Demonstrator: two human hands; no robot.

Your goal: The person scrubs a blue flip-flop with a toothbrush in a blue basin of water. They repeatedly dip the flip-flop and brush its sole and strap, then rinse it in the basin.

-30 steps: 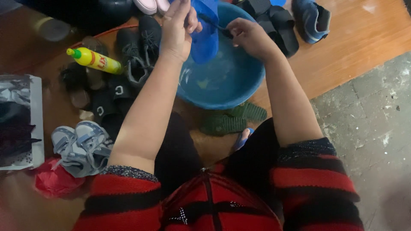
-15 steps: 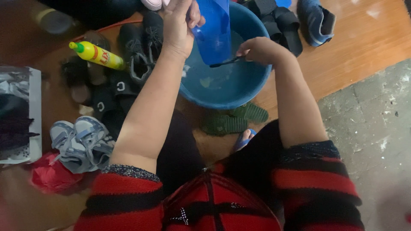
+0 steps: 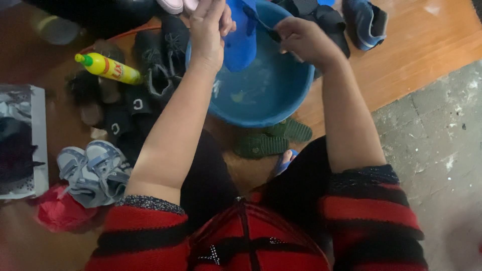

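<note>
Blue basin [image 3: 271, 100] sits on the wooden floor [image 3: 416, 55], water inside. Blue slipper [image 3: 241, 40] is held upright over the basin's far-left part. Left hand [image 3: 208, 30] grips the slipper's left edge, fingers pressed together along it. Right hand [image 3: 301, 37] is closed around a dark brush [image 3: 263, 25], bristle end touching the slipper. Green sandals [image 3: 273, 138] lie just beside the basin's near rim. Yellow bottle [image 3: 108, 68] lies left, among dark shoes [image 3: 158, 60]. Grey sneakers [image 3: 93, 170] lie nearer, left.
</note>
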